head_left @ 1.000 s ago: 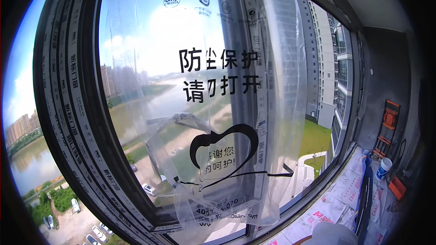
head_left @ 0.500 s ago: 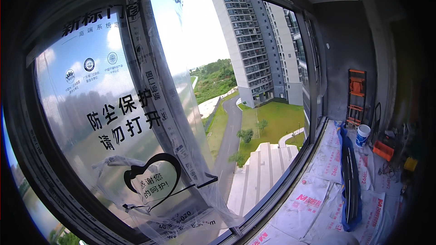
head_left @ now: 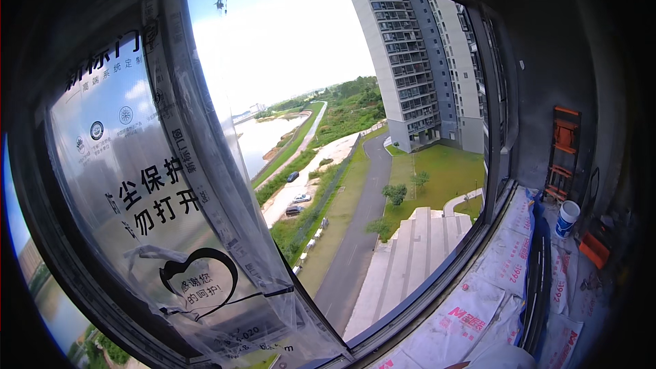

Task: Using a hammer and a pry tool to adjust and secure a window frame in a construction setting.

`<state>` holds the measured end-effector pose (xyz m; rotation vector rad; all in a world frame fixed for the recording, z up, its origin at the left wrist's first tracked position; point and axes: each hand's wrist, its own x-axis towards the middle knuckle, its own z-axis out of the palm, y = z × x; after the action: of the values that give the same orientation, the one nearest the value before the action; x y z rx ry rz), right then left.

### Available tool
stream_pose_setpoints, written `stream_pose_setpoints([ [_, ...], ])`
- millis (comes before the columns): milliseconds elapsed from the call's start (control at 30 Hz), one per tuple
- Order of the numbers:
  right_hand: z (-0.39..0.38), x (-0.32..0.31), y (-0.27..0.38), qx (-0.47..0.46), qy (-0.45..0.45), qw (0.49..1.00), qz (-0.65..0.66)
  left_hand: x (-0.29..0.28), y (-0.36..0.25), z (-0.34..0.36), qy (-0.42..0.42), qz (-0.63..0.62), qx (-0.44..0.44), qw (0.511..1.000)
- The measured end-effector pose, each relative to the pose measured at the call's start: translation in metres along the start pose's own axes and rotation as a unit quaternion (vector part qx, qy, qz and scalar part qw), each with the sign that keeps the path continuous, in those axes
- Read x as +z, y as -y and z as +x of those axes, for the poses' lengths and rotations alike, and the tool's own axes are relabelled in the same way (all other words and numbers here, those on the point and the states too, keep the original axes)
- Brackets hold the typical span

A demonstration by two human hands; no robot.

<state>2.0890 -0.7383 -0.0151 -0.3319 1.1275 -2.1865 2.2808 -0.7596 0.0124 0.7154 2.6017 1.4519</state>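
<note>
Neither my left hand nor my right hand shows. A window sash (head_left: 164,232) on the left is covered in clear printed plastic film, loose and crumpled near the bottom, with a black heart outline on it. To its right a broad window (head_left: 342,184) looks down on a road, lawn, steps, parked cars, water and a tall apartment block. A pale rounded shape (head_left: 495,359) at the lower edge is cut off and I cannot make out what it is.
White protective sheets (head_left: 465,321) with pink print cover the sill at right, with a long dark bundle in blue wrap (head_left: 536,280). A white bucket (head_left: 567,219), an orange-and-black ladder (head_left: 564,150) and an orange item (head_left: 594,249) stand by the grey end wall (head_left: 547,75).
My view has swung away from the close film-covered pane to the window at its right. The sash now sits further left in view, and more of the outside shows.
</note>
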Motion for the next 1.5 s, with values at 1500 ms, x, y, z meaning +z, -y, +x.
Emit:
stream_pose_setpoints([
  [1500,-0.318,0.095,-0.221,0.691,0.675,0.214,-0.146,0.242,-0.175,-0.118,-0.846,0.280,-0.429,0.149],
])
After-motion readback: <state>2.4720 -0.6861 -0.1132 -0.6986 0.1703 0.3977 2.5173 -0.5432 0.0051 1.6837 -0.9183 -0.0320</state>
